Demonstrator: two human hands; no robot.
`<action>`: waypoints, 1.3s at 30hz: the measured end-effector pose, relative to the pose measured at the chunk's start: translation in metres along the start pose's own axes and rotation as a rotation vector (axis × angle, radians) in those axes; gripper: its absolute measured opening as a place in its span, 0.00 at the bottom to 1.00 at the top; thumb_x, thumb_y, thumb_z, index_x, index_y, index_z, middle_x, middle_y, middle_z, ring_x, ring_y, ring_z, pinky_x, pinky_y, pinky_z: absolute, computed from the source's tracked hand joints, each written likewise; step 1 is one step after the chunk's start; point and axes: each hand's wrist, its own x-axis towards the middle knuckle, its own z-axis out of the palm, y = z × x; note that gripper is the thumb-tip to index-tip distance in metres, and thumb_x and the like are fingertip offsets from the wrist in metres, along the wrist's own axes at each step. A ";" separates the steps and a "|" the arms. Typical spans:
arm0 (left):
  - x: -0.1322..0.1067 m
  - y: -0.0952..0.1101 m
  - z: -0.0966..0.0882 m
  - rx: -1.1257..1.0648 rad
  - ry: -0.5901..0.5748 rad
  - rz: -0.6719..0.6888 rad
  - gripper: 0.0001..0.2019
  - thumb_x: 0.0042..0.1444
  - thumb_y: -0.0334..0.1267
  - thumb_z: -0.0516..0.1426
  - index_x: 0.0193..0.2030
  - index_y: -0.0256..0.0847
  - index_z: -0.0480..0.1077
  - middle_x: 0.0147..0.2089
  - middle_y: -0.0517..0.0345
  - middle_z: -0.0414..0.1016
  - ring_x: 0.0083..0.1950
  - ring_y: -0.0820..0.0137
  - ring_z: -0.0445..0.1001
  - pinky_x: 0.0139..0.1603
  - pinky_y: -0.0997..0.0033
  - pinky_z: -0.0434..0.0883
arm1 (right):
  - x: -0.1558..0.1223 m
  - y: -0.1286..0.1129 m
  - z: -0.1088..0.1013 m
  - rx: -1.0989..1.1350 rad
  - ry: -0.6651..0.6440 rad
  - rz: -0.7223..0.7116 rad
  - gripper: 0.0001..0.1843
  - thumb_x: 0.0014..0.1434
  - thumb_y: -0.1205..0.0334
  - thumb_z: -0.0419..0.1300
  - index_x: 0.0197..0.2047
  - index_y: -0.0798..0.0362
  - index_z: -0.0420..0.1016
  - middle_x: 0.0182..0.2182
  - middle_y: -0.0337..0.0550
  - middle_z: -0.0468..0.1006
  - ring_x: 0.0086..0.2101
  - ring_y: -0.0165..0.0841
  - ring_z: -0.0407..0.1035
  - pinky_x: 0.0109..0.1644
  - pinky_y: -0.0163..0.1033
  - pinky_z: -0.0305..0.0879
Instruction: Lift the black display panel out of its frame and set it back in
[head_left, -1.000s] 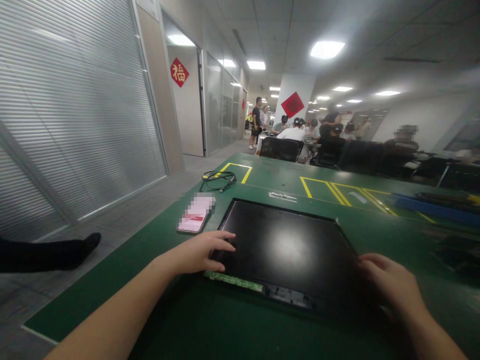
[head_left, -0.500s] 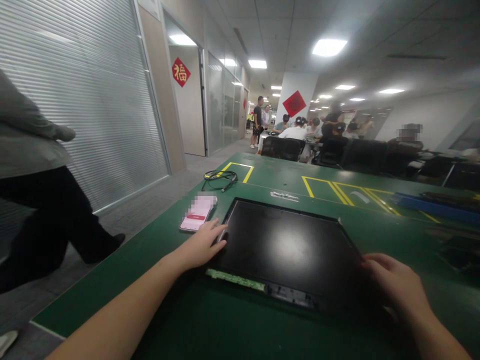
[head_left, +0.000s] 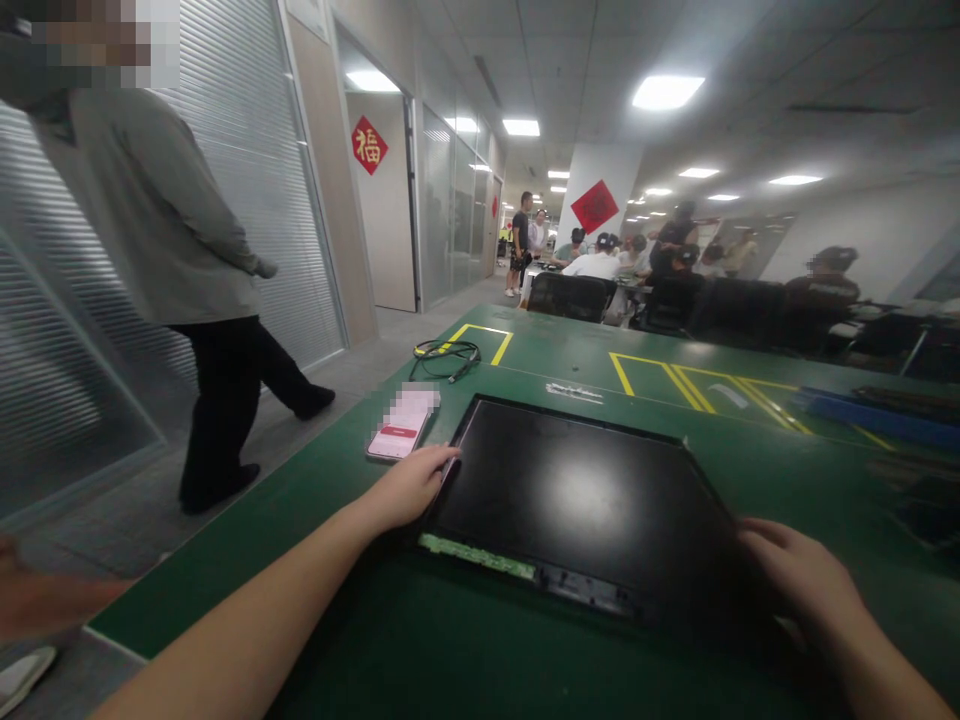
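Note:
A black flat display panel (head_left: 585,495) lies on the green table (head_left: 420,650), with a green circuit strip (head_left: 476,556) along its near edge. My left hand (head_left: 409,487) rests at the panel's left edge, fingers stretched out and touching it. My right hand (head_left: 806,580) grips the panel's near right corner, fingers curled over the edge. A phone (head_left: 401,423) with a red and white screen lies just beyond my left hand.
A coiled black cable (head_left: 444,357) lies at the table's far left inside yellow floor-style markings (head_left: 675,380). Blue trays (head_left: 870,415) sit at the far right. A person in a grey top (head_left: 172,230) walks in the aisle on the left. Several people sit at desks beyond.
My left hand slid from the panel's surface to its left edge. A person has walked into view along the left aisle. My right hand has stayed on the right corner.

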 end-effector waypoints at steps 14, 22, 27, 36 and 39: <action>-0.003 0.029 0.001 -0.820 0.089 -0.439 0.25 0.63 0.29 0.56 0.67 0.44 0.74 0.51 0.54 0.88 0.39 0.66 0.86 0.36 0.70 0.78 | 0.001 -0.002 0.006 -0.032 -0.043 0.087 0.25 0.51 0.43 0.56 0.41 0.47 0.85 0.41 0.54 0.88 0.43 0.55 0.81 0.45 0.54 0.74; 0.000 0.036 0.003 -1.077 0.179 -0.582 0.22 0.61 0.21 0.58 0.60 0.42 0.77 0.58 0.53 0.86 0.39 0.70 0.86 0.39 0.72 0.81 | 0.005 0.001 0.007 -0.027 -0.064 0.077 0.25 0.51 0.43 0.56 0.42 0.48 0.85 0.43 0.54 0.88 0.44 0.57 0.80 0.45 0.56 0.74; 0.002 0.036 0.006 -1.146 0.171 -0.610 0.21 0.63 0.20 0.57 0.60 0.38 0.75 0.45 0.52 0.88 0.33 0.70 0.85 0.35 0.73 0.81 | 0.004 0.000 0.006 -0.052 -0.077 0.072 0.28 0.51 0.43 0.55 0.46 0.51 0.86 0.44 0.57 0.88 0.46 0.59 0.80 0.48 0.57 0.74; 0.003 0.033 0.009 -1.231 0.151 -0.610 0.29 0.63 0.21 0.62 0.70 0.37 0.68 0.32 0.57 0.86 0.27 0.66 0.84 0.28 0.71 0.80 | 0.004 -0.001 0.005 -0.018 -0.062 0.066 0.24 0.50 0.43 0.55 0.40 0.47 0.84 0.40 0.55 0.88 0.42 0.59 0.81 0.47 0.59 0.75; 0.003 0.032 0.009 -1.239 0.157 -0.607 0.31 0.64 0.22 0.62 0.73 0.36 0.66 0.32 0.56 0.86 0.27 0.66 0.84 0.30 0.70 0.81 | 0.005 -0.004 0.002 -0.009 -0.101 0.101 0.24 0.49 0.43 0.55 0.39 0.47 0.84 0.41 0.57 0.88 0.43 0.59 0.80 0.49 0.60 0.74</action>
